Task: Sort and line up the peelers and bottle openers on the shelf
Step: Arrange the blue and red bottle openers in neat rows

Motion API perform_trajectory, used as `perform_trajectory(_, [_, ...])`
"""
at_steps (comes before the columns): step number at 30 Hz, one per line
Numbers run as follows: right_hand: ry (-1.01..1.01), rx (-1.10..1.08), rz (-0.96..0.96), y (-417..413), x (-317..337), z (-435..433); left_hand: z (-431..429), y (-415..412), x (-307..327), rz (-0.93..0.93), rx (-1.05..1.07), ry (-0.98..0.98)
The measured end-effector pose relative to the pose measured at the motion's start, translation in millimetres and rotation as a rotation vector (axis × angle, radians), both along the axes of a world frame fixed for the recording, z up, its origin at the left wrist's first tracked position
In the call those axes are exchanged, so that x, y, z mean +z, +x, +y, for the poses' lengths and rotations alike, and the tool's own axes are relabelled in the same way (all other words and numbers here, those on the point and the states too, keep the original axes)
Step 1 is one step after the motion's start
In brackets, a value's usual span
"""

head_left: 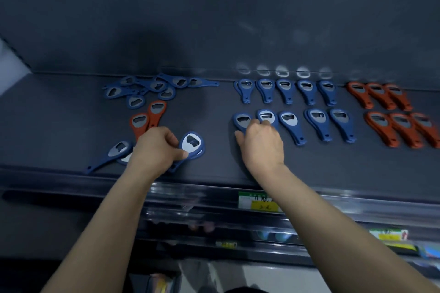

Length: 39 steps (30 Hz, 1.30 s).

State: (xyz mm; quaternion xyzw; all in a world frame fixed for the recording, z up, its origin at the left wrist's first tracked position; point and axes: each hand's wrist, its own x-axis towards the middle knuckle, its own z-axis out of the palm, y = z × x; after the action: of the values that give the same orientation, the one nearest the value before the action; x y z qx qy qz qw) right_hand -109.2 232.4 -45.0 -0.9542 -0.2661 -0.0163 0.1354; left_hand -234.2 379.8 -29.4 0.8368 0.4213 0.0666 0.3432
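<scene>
On the dark shelf (214, 126), my left hand (158, 147) pinches the handles of a small stack of blue bottle openers (191, 144) near the front edge. My right hand (260, 143) lies over the handles of two blue openers (242, 120) at the left end of the front blue row. Two rows of blue openers (307, 91) are lined up at centre right. Two rows of orange openers (381, 96) stand at the far right. A loose heap of slim blue openers (147, 89) sits at the back left, with two orange openers (148, 115) in front of it.
Another blue opener (114, 152) lies slanted by the front edge, left of my left hand. A price label (257, 201) is on the shelf's front rail. Lower shelves with packaged goods (392, 236) show below.
</scene>
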Motion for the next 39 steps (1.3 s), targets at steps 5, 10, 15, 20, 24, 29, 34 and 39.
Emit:
perform_trajectory(5, [0.011,0.019,-0.006,0,0,1,-7,-4,0,-0.017,-0.006,0.156])
perform_trajectory(10, [0.01,0.001,-0.019,1,-1,2,-14,-5,2,0.088,-0.09,0.187])
perform_trajectory(15, [0.009,-0.006,-0.021,3,-3,2,-21,9,-1,0.101,-0.108,0.265])
perform_trajectory(20, [0.073,-0.023,0.021,5,1,-1,-37,40,-7,-0.006,-0.068,0.375])
perform_trajectory(24, [0.106,-0.04,0.065,1,2,-4,-46,50,-11,-0.082,-0.084,0.394])
perform_trajectory(29, [0.09,-0.036,0.057,1,1,-4,-52,46,-18,-0.157,-0.157,0.334])
perform_trajectory(34, [0.089,-0.022,0.083,0,4,-2,-49,51,-17,-0.185,-0.231,0.255])
perform_trajectory(39, [0.049,0.031,0.071,-1,5,-1,-44,50,-21,-0.172,-0.337,0.183])
